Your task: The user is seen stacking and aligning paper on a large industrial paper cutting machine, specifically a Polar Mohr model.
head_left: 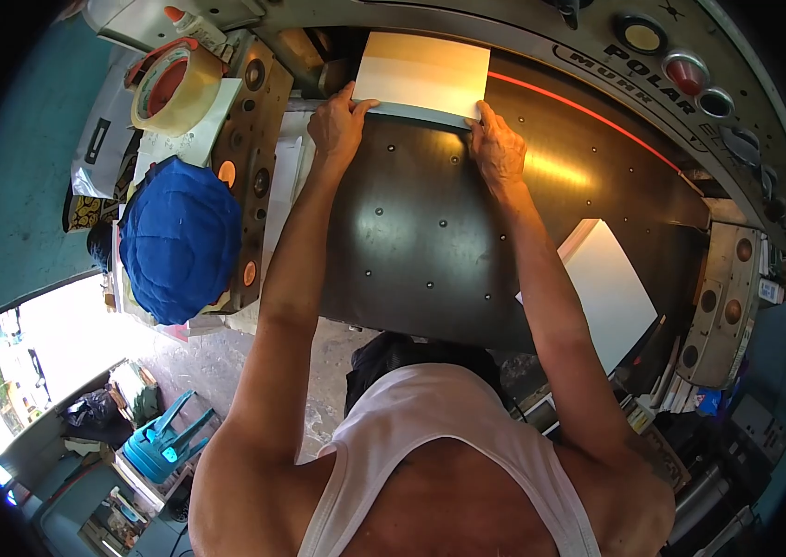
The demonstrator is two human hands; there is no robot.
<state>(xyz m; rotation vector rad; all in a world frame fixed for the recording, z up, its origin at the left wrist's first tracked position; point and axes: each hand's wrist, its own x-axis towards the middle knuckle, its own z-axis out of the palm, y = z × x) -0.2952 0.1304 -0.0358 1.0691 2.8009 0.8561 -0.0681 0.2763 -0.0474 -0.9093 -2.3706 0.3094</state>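
A stack of white paper (422, 74) lies at the far end of the dark metal table (402, 241) of a paper cutter, under a warm light. My left hand (337, 128) grips the stack's near left corner, the thumb stretched along its near edge. At the near right corner, my right hand (498, 148) holds the stack with bent fingers, some of them hidden. Both arms reach forward. A second white paper stack (604, 288) sits at an angle on the right of the table, partly behind my right forearm.
A red light line (588, 110) crosses the table's far side, below the machine's front panel (634, 84) with its round buttons. The left side ledge (249, 200) carries a blue cloth cap (179, 239), a tape roll (177, 91) and a glue bottle (196, 30). Another ledge (720, 306) stands right.
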